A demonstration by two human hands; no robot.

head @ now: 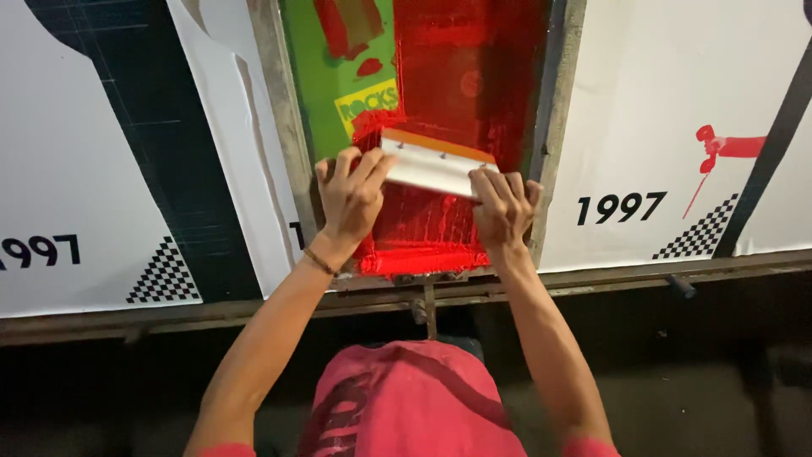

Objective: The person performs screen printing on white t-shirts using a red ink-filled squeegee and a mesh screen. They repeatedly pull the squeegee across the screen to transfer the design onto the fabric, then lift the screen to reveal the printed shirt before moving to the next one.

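Now, closest in, a red shirt (pixel 406 398) fills the bottom of the view, and both arms reach out over the dark edge of the worktop (pixel 592 275). Left hand (pixel 348 196) and right hand (pixel 502 206) are set apart, each clamped on one end of the pale squeegee (pixel 431 167) with its orange blade. It sits across the lower middle of the framed screen (pixel 288 135), red ink (pixel 457 76) spread above and streaked below, so the stroke looks partway along. Beyond, green mesh carries a yellow label. White printed sheets (pixel 677 101) lie left and right, with black chequered corners, black numerals, one small red figure.
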